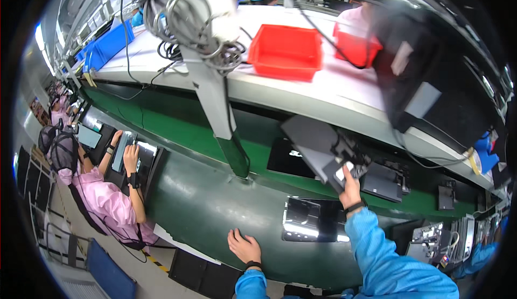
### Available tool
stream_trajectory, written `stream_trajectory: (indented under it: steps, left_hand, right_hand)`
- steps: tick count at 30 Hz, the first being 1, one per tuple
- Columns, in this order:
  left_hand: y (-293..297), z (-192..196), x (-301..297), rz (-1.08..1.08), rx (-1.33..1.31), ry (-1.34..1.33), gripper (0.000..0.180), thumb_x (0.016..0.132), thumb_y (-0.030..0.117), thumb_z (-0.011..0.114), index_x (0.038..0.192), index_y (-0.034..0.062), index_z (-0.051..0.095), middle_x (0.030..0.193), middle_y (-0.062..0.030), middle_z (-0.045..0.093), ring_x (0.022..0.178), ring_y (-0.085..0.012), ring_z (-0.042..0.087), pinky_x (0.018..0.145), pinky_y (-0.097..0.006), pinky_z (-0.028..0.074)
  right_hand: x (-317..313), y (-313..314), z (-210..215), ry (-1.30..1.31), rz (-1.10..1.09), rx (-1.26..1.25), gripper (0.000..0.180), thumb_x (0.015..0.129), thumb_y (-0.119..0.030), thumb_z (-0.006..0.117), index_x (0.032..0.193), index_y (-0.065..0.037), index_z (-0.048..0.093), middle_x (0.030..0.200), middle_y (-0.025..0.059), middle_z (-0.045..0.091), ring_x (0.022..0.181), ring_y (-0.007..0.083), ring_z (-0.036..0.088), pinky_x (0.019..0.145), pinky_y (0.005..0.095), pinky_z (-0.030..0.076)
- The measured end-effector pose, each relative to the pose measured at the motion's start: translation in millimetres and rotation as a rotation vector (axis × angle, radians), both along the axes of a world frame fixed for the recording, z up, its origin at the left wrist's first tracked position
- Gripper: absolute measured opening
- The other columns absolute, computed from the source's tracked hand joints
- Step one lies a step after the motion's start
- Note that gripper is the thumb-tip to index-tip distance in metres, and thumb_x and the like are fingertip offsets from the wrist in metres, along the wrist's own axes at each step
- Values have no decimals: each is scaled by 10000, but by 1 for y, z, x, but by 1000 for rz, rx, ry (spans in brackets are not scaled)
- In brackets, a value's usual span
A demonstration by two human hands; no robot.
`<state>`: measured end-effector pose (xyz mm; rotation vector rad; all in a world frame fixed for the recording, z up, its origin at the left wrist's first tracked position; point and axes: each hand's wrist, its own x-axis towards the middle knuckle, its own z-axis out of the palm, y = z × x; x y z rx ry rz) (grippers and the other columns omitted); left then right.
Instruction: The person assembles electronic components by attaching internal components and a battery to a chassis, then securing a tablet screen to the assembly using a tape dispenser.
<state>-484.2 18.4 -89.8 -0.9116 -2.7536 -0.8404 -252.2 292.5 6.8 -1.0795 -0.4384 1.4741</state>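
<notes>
My right hand (351,190) grips the near edge of a dark grey flat laptop part (315,141) with black components along one side. It is tilted over the green shelf, partly in front of a black laptop lid (280,158) with pale lettering. My left hand (245,247) rests on the dark green workbench (215,202) near its front edge, fingers loosely bent and apart, holding nothing. Between my arms and nearest my right forearm, a glossy black screen panel (312,221) lies flat, reflecting the lights.
Another grey laptop part (382,183) lies right of my hand. A red bin (285,51) stands on the upper white shelf, beside a post (215,91) hung with coiled cables. A co-worker in pink (110,204) handles a panel at left. Stacked parts (431,240) sit at right.
</notes>
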Motion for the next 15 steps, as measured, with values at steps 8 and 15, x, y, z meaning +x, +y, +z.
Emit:
stream_trajectory:
  steps: [8,15]
  left_hand:
    - [-27,41,31,-110,622,-1246,318,906,121,500,1189,-20,465,1166,-167,522,1059,-268,534,882,-394,457]
    - [-1,58,50,-244,525,-1509,290,927,159,555,1156,-16,517,1024,-106,599,875,-187,607,753,-326,523]
  right_hand:
    - [119,-152,-5,-235,159,-151,285,804,-117,716,1053,-33,606,940,47,660,848,190,649,745,348,533]
    - [121,-159,-12,-363,546,-225,381,744,-154,776,1056,5,625,979,77,669,855,154,631,738,298,500]
